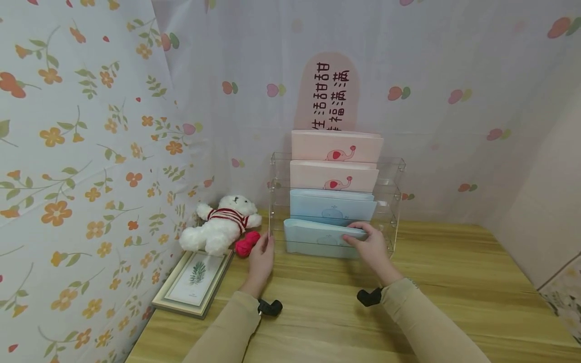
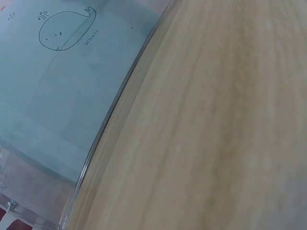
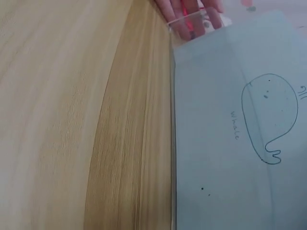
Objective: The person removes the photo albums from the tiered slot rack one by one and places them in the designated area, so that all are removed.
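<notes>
A clear acrylic tiered rack (image 1: 398,212) stands on the table against the patterned backdrop. In its lowest front tier sits a pale blue folder (image 1: 301,236) with a whale drawing, also close up in both wrist views. My right hand (image 1: 373,250) pinches the folder's upper right edge, thumb in front and fingers behind. At the rack's left side is my left hand (image 1: 262,262); its fingers (image 3: 180,24) lie extended along the clear side panel. Behind are a blue folder (image 1: 308,204) and two pink folders, the lower pink folder (image 1: 310,175) and the upper pink folder (image 1: 313,145).
Left of the rack a white teddy bear (image 1: 206,234) in a striped sweater leans by the wall, beside a red knitted item (image 1: 245,246). A framed leaf print (image 1: 186,282) lies in front of it. The wooden table (image 1: 454,292) extends to the right.
</notes>
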A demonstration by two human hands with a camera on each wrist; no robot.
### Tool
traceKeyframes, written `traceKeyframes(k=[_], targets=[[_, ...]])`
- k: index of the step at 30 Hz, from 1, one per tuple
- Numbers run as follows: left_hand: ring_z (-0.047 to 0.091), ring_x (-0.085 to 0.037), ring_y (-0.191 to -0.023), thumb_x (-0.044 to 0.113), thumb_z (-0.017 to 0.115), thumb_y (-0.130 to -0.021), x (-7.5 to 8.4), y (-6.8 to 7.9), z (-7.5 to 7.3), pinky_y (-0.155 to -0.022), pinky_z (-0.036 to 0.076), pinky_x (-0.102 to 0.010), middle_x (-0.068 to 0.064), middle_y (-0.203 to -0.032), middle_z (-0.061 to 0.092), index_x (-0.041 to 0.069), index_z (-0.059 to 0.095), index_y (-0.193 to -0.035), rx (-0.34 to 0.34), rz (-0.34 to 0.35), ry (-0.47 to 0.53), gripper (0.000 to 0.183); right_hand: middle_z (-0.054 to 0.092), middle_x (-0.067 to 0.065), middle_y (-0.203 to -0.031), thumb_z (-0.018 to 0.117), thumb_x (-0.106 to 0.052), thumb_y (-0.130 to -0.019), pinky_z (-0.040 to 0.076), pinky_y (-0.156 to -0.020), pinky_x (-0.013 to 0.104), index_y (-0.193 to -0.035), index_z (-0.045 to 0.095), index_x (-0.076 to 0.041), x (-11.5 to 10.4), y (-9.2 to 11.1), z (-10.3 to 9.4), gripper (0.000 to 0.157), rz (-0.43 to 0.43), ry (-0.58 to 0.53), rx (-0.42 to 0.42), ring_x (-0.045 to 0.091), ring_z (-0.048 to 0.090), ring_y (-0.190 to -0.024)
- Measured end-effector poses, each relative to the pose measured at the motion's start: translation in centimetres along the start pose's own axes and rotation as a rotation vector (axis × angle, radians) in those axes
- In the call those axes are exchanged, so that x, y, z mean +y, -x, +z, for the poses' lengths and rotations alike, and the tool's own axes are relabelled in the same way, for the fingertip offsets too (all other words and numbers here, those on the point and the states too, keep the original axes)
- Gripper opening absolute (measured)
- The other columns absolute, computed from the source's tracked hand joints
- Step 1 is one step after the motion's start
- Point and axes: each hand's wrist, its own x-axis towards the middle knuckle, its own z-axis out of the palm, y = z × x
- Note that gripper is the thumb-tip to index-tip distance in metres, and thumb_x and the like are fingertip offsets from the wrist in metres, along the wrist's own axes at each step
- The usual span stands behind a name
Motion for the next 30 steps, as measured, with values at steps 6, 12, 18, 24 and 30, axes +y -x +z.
traceKeyframes(k=[6,12,18,24,30], targets=[[0.065,-0.035,-0.143,0.037,0.063,-0.112,-0.6,-0.2,0.1,-0.124,0.049,-0.059,-0.01,-0.151,0.071,0.019,0.069,-0.151,-0.008,0.013,0.009,0.043,0.071,0.024,-0.14,0.085,-0.008,-0.096,0.043,-0.109,0.04,-0.123,0.073,0.0,-0.6,0.5,0.0,0.031,-0.02,-0.034,0.051,0.031,0.058,-0.131],[0.066,-0.037,-0.14,0.033,0.061,-0.113,2.6,1.3,-0.5,-0.121,0.051,-0.058,-0.015,-0.148,0.073,0.012,0.068,-0.15,-0.003,0.038,-0.028,0.044,0.074,0.023,-0.133,0.086,-0.005,-0.094,0.043,-0.105,0.031,-0.119,0.075,0.0,-2.6,1.3,-0.3,0.027,-0.109,-0.076,0.142,0.023,0.059,-0.123],[0.069,-0.041,-0.134,0.033,0.06,-0.113,3.6,2.0,-0.6,-0.116,0.055,-0.059,-0.018,-0.142,0.075,0.007,0.07,-0.147,0.022,0.076,-0.031,0.044,0.077,-0.004,-0.109,0.089,-0.001,-0.09,0.049,-0.084,0.015,-0.11,0.077,0.001,-4.9,2.7,-1.1,0.024,-0.196,-0.169,0.211,0.006,0.059,-0.105],[0.066,-0.04,-0.139,0.04,0.061,-0.112,2.5,1.3,-0.6,-0.121,0.05,-0.06,-0.017,-0.148,0.072,0.01,0.067,-0.151,-0.022,0.03,0.004,0.05,0.072,-0.009,-0.116,0.088,-0.004,-0.092,0.053,-0.081,0.013,-0.115,0.075,0.0,-5.9,4.0,-2.4,0.027,-0.164,-0.131,0.146,0.007,0.059,-0.106],[0.064,-0.037,-0.143,0.043,0.062,-0.11,0.6,0.3,-0.3,-0.125,0.048,-0.058,-0.012,-0.152,0.07,0.016,0.066,-0.153,-0.032,0.002,0.011,0.052,0.07,0.018,-0.136,0.086,-0.01,-0.097,0.054,-0.084,0.016,-0.121,0.073,-0.002,-5.5,5.4,-3.2,0.029,-0.073,-0.043,0.023,0.018,0.06,-0.113]])
